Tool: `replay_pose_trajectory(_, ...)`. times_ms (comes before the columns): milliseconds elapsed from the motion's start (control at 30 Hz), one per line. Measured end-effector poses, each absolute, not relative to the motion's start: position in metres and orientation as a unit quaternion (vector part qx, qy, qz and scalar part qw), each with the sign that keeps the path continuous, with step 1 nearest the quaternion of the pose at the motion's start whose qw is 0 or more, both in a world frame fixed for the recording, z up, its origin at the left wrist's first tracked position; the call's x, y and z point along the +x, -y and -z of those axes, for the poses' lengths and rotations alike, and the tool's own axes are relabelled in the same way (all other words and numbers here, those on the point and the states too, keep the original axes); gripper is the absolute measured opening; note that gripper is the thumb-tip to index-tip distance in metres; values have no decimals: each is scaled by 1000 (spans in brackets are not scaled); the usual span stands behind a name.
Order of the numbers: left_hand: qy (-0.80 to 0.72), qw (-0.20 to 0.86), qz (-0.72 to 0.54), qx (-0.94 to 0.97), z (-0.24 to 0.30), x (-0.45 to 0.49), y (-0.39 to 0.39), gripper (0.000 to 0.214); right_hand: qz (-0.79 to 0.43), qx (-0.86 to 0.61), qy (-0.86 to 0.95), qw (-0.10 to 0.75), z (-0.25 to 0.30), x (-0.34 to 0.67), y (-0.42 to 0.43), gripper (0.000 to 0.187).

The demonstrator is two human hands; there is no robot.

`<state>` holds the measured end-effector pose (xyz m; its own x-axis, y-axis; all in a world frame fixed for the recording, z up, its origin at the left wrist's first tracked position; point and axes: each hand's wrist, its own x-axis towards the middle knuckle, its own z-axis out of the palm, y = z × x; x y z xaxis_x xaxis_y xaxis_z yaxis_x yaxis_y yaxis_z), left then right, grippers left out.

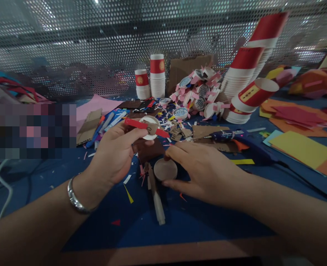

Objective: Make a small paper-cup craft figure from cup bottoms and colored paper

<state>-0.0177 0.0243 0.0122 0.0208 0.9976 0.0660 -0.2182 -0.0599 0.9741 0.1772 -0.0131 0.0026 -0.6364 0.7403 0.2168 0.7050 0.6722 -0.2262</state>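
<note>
My left hand (115, 153) is closed around a small craft piece (149, 127): a white round disc with a brown cardboard scrap and a red paper strip across it, held above the blue table. My right hand (205, 170) lies low on the table with its fingers curved around a brown cardboard disc (165, 169), thumb and fingertips touching its edge. A glue stick (156, 197) lies on the table just in front of the disc. A dark brown paper piece (149, 149) sits between the two hands.
Stacks of red-and-white paper cups (157, 75) stand at the back, with taller leaning stacks (249, 70) at right. A heap of finished paper pieces (199, 92) lies between them. A glue gun (235, 138) and coloured paper sheets (299, 147) lie to the right. Paper scraps litter the table.
</note>
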Motion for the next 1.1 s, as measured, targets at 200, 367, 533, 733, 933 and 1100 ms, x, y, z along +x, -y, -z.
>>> replay_pose_trajectory(200,-419,544,-563,461,-11,-18,-25,9,-69,-396,900,166,-1,182,13,32)
replay_pose_trajectory(367,-422,538,-557,471,-11,-19,-25,7,-82,-394,902,159,-1,183,13,37)
replay_pose_trajectory(533,-417,538,-559,474,-13,-18,-22,7,-67,-369,908,188,-3,187,11,47)
replay_pose_trajectory(733,-399,568,-538,477,-11,-19,-23,7,-98,-297,933,179,0,186,3,46)
replay_pose_trajectory(933,-422,593,-503,466,-10,-17,-23,5,-129,-251,940,191,0,186,1,37)
replay_pose_trajectory(1100,-413,588,-495,488,-8,-18,-23,4,-130,-271,925,234,-4,191,1,45)
